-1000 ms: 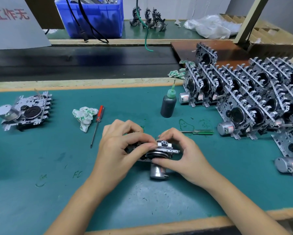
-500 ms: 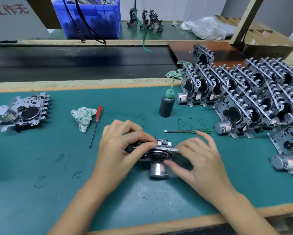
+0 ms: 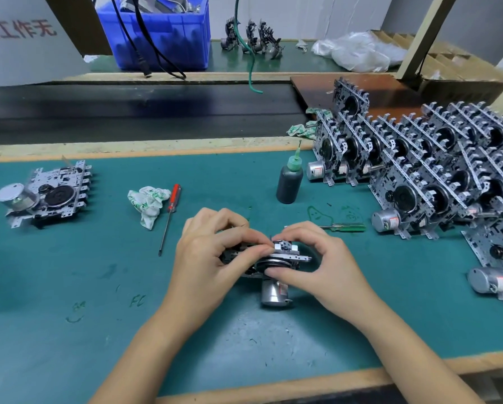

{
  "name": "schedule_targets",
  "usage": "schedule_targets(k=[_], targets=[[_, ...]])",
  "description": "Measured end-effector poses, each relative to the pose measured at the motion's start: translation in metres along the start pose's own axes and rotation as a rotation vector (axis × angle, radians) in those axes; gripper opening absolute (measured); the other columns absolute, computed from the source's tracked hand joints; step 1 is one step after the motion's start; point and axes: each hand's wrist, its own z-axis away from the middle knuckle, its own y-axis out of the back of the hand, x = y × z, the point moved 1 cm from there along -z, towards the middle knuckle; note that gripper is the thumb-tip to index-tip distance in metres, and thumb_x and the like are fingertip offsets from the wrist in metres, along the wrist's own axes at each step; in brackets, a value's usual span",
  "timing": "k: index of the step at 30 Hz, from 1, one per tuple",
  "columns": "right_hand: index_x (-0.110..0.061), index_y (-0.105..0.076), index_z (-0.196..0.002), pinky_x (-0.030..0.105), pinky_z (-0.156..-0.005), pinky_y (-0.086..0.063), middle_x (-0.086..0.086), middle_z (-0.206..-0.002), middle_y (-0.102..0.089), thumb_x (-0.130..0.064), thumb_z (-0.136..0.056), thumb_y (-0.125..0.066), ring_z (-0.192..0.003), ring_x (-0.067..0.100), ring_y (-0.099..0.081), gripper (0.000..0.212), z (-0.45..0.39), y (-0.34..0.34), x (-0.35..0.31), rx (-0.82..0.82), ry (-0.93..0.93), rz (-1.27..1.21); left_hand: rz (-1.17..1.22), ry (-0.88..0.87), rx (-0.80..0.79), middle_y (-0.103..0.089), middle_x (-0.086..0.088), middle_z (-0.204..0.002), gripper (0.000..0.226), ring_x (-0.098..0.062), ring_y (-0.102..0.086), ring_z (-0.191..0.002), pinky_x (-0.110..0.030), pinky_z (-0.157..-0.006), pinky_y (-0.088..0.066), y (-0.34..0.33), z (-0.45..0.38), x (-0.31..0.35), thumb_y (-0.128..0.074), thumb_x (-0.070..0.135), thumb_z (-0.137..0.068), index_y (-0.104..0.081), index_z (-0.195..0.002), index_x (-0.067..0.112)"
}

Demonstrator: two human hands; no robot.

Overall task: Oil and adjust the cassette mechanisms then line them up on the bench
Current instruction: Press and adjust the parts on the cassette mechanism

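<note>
Since half a second ago our right hand (image 3: 317, 263) has curled back onto the cassette mechanism (image 3: 276, 259), thumb and fingers pinching its right end. Left hand (image 3: 209, 252) grips the left end, unchanged. We hold it mid tabletop (image 3: 69, 287), motor toward us. Oil bottle (image 3: 289, 179) stands behind; green screwdriver (image 3: 343, 228), red screwdriver (image 3: 170, 217), rag (image 3: 148, 202) lie nearby; lined-up mechanisms (image 3: 419, 170) stand right.

Bench mat (image 3: 69, 287) open left-front; rows of mechanisms (image 3: 419, 176) wall off the right, oil bottle (image 3: 289, 179) and green screwdriver (image 3: 343, 227) ahead, red screwdriver (image 3: 170, 214) and rag (image 3: 148, 201) left.
</note>
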Motion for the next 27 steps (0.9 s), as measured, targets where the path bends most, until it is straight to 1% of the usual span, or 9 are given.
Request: schedule_targets(k=[2, 5, 8, 10, 14, 17, 20, 23, 27], targets=[[-0.036, -0.067, -0.083, 0.015, -0.086, -0.04, -0.017, -0.091, -0.06, -0.016, -0.063, -0.086, -0.094, 0.005, -0.059, 0.034, 0.0, 0.0, 0.0, -0.006, 0.005, -0.006, 0.013, 0.009, 0.003, -0.052, 0.017, -0.076, 0.01, -0.007, -0.045, -0.079, -0.032, -0.076, -0.036, 0.0, 0.0, -0.001, -0.06, 0.043, -0.081, -0.07, -0.079, 0.042], [-0.037, -0.065, -0.081, 0.012, -0.083, -0.04, -0.015, -0.089, -0.06, -0.02, -0.062, -0.087, -0.09, 0.003, -0.059, 0.034, -0.004, 0.002, -0.002, -0.02, 0.012, 0.032, 0.019, 0.019, 0.004, -0.053, 0.014, -0.078, 0.014, -0.007, -0.045, -0.079, -0.032, -0.075, -0.037, -0.001, 0.001, -0.002, -0.06, 0.043, -0.081, -0.069, -0.09, 0.037], [-0.038, -0.065, -0.079, 0.018, -0.084, -0.042, -0.014, -0.087, -0.06, -0.018, -0.061, -0.088, -0.088, 0.005, -0.059, 0.035, -0.007, 0.004, -0.004, -0.034, 0.026, 0.062, 0.026, 0.009, -0.002, -0.052, 0.015, -0.076, 0.011, -0.006, -0.045, -0.079, -0.034, -0.074, -0.038, 0.0, 0.0, -0.001, -0.061, 0.042, -0.081, -0.072, -0.082, 0.039], [-0.036, -0.065, -0.079, 0.014, -0.083, -0.041, -0.014, -0.086, -0.06, -0.017, -0.062, -0.087, -0.088, 0.002, -0.059, 0.034, -0.006, 0.003, -0.005, -0.028, 0.014, 0.055, 0.019, 0.01, 0.002, -0.051, 0.016, -0.076, 0.013, -0.007, -0.045, -0.079, -0.034, -0.074, -0.038, 0.0, 0.001, -0.001, -0.061, 0.041, -0.081, -0.073, -0.082, 0.036], [-0.036, -0.066, -0.094, 0.006, -0.088, -0.035, -0.02, -0.099, -0.059, -0.031, -0.066, -0.08, -0.102, -0.002, -0.056, 0.032, 0.003, 0.005, 0.0, -0.072, 0.005, 0.041, 0.026, 0.022, 0.014, -0.052, 0.016, -0.076, 0.014, -0.005, -0.046, -0.079, -0.033, -0.074, -0.039, -0.002, 0.002, 0.0, -0.061, 0.041, -0.081, -0.074, -0.081, 0.035], [-0.028, -0.067, -0.105, 0.017, -0.092, -0.037, -0.019, -0.102, -0.06, -0.05, -0.073, -0.067, -0.104, 0.001, -0.053, 0.039, 0.012, 0.014, 0.007, -0.031, 0.074, 0.296, 0.028, 0.029, 0.015, -0.053, 0.015, -0.079, 0.015, -0.004, -0.047, -0.081, -0.031, -0.075, -0.038, -0.002, 0.001, 0.0, -0.061, 0.043, -0.081, -0.07, -0.09, 0.036], [-0.012, -0.068, -0.085, 0.029, -0.088, -0.038, -0.007, -0.084, -0.063, -0.048, -0.081, -0.057, -0.084, 0.014, -0.055, 0.038, 0.019, 0.018, 0.015, 0.06, 0.29, 0.671, 0.03, 0.037, 0.014, -0.054, 0.013, -0.082, 0.018, -0.004, -0.047, -0.081, -0.03, -0.076, -0.037, -0.003, 0.001, -0.001, -0.06, 0.044, -0.081, -0.067, -0.096, 0.037], [-0.009, -0.067, -0.076, 0.03, -0.085, -0.04, -0.004, -0.078, -0.062, -0.046, -0.085, -0.055, -0.076, 0.019, -0.056, 0.04, 0.016, 0.02, 0.018, 0.064, 0.362, 0.773, 0.02, 0.037, 0.008, -0.054, 0.011, -0.086, 0.02, -0.005, -0.047, -0.082, -0.029, -0.076, -0.037, -0.003, 0.001, -0.001, -0.059, 0.044, -0.081, -0.065, -0.099, 0.037], [-0.011, -0.07, -0.077, 0.03, -0.087, -0.04, -0.006, -0.081, -0.064, -0.047, -0.083, -0.056, -0.079, 0.016, -0.055, 0.038, 0.017, 0.017, 0.02, 0.071, 0.344, 0.767, 0.02, 0.041, -0.005, -0.055, 0.009, -0.088, 0.021, -0.005, -0.047, -0.083, -0.028, -0.076, -0.037, -0.003, 0.001, 0.0, -0.058, 0.045, -0.081, -0.065, -0.1, 0.038]])
